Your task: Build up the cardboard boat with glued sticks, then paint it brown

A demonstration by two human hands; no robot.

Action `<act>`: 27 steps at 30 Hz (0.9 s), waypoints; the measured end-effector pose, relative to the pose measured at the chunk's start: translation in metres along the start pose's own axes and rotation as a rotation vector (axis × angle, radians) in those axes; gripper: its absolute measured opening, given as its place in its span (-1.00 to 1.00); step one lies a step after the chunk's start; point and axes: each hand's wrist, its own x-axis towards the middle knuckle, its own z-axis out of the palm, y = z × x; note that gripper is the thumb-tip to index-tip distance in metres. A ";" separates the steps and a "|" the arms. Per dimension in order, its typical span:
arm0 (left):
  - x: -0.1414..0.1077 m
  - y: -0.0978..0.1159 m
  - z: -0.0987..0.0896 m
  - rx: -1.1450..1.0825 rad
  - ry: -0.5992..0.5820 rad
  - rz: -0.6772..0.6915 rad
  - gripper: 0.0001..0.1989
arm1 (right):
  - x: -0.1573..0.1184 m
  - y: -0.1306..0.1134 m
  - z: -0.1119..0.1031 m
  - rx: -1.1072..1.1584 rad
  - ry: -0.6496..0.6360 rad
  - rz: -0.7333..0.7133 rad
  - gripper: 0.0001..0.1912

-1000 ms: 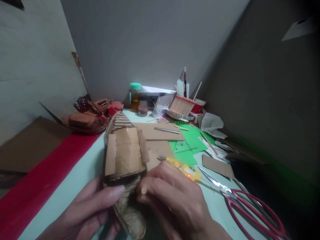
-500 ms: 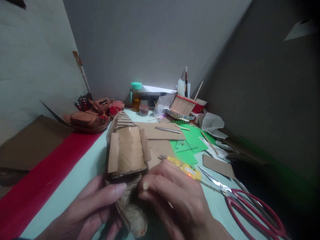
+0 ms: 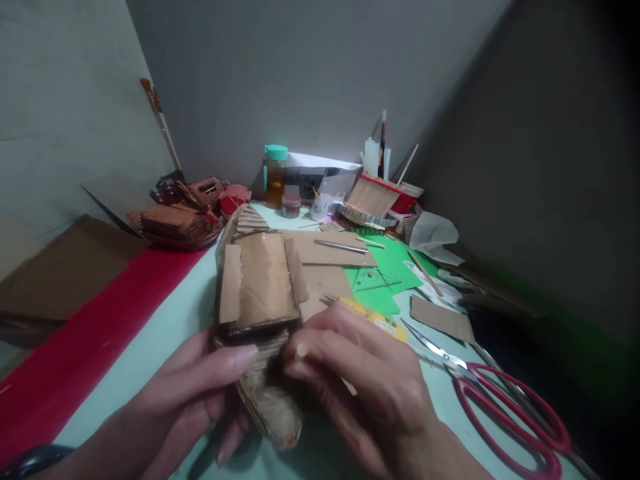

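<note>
At seven o'clock from the view's centre: one boat-shaped cardboard model (image 3: 265,280), grasped near its closer end by the left hand (image 3: 190,390), thumb on top. At the model's four o'clock, a pale round-ended rod (image 3: 301,351) is pinched in the right hand (image 3: 360,367); whether the model is touched there cannot be told. Over the last second both grips have been kept and only the view slightly shifted, so the work is judged to be at a steadying stage, with no joining visibly added.
</note>
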 end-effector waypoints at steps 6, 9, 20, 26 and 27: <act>0.001 0.000 -0.002 0.051 -0.025 0.015 -0.30 | -0.003 0.001 0.003 -0.041 -0.003 0.012 -0.85; 0.002 0.001 -0.003 0.045 -0.040 0.025 -0.26 | -0.003 0.001 0.004 -0.046 0.034 0.002 -0.88; -0.003 0.004 -0.004 -0.019 -0.089 0.024 -0.07 | -0.001 -0.010 -0.005 0.071 0.072 0.078 -0.79; 0.002 0.003 -0.011 0.001 -0.099 0.029 -0.13 | 0.000 -0.016 -0.009 0.077 0.119 0.039 -0.79; 0.002 0.003 -0.012 -0.001 -0.105 0.033 -0.18 | 0.000 -0.015 -0.009 0.081 0.125 0.027 -0.80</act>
